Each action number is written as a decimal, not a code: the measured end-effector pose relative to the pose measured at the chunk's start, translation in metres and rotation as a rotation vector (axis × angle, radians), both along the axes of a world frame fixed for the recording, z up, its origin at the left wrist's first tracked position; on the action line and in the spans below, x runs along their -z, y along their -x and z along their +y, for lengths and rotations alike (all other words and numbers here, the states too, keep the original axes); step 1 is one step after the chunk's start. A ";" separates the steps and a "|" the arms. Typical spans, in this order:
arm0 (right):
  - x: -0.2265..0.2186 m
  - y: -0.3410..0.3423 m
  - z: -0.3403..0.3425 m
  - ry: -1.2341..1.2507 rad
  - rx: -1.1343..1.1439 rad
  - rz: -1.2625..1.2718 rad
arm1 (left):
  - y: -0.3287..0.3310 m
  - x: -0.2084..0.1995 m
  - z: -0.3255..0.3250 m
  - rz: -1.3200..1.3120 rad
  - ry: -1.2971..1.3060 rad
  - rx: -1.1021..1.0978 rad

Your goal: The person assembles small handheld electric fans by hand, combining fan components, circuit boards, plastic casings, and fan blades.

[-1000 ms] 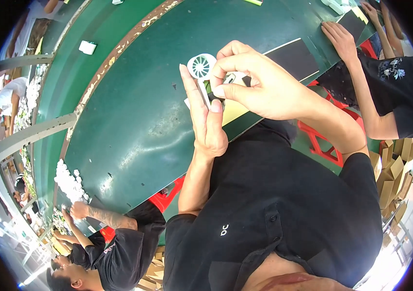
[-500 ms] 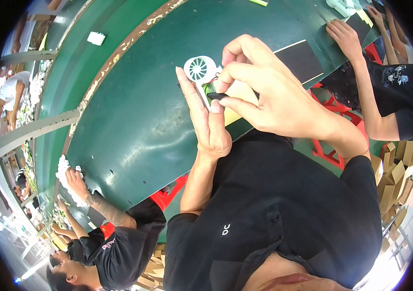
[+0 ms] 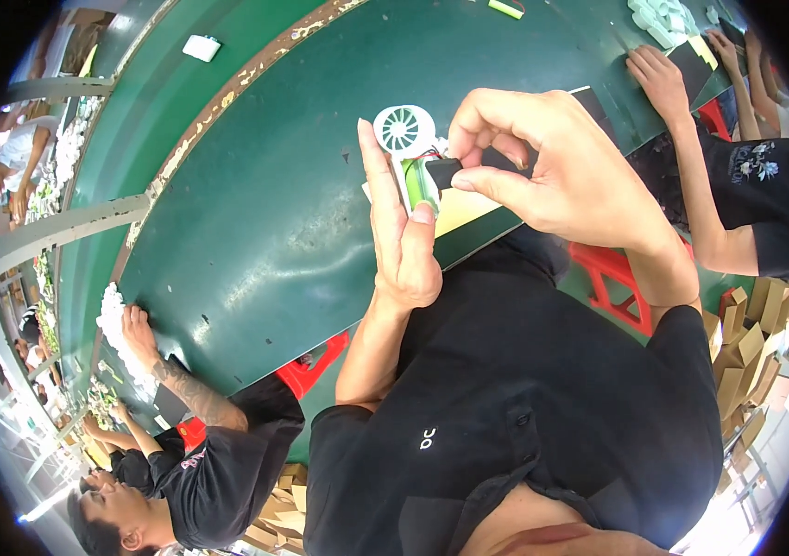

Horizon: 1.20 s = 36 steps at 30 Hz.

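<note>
My left hand (image 3: 403, 248) is closed around the handle of a small white hand fan (image 3: 402, 130), its round slotted head pointing away from me. The handle's side lies open, showing a green cylindrical battery (image 3: 415, 183) and thin red and dark wires near the neck. My left thumb presses at the battery's lower end. Just right of the handle, my right hand (image 3: 566, 176) pinches a small black flat piece (image 3: 444, 172) between thumb and fingers. The piece is right beside the battery; whether it touches it, I cannot tell.
The green table (image 3: 274, 185) carries a yellow sheet (image 3: 464, 211) beneath my hands. Farther off lie another green battery (image 3: 505, 9) and pale green parts (image 3: 661, 20). Co-workers' hands (image 3: 661, 79) work to the right and left. A red stool (image 3: 612, 283) stands below the table edge.
The black piece has turned and shifted rightward from my left thumb, uncovering more of the green battery. The fan and both hands sit slightly farther right in view.
</note>
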State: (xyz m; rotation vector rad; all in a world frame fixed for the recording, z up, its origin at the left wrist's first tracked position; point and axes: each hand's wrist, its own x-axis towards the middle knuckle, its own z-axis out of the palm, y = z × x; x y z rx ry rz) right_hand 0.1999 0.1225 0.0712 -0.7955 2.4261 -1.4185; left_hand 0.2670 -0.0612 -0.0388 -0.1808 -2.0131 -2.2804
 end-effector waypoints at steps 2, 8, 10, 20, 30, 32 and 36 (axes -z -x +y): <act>0.003 0.003 0.000 -0.020 -0.004 0.025 | 0.000 -0.006 0.002 0.036 -0.013 0.063; -0.002 0.002 -0.003 0.044 0.049 -0.126 | 0.000 -0.004 0.002 0.038 -0.023 0.000; 0.005 0.006 -0.002 0.061 0.024 -0.131 | -0.001 -0.002 0.002 0.043 -0.003 -0.009; 0.015 0.004 -0.002 0.031 -0.043 0.097 | 0.003 -0.001 0.001 0.050 0.031 -0.019; -0.002 0.010 -0.021 -0.230 -0.034 -0.165 | 0.002 0.003 0.002 -0.006 0.023 0.033; 0.002 0.010 -0.020 -0.238 -0.051 -0.087 | 0.002 0.003 0.002 0.004 0.025 0.032; 0.011 0.009 -0.017 -0.240 -0.064 0.089 | 0.002 0.008 0.005 0.000 -0.078 0.039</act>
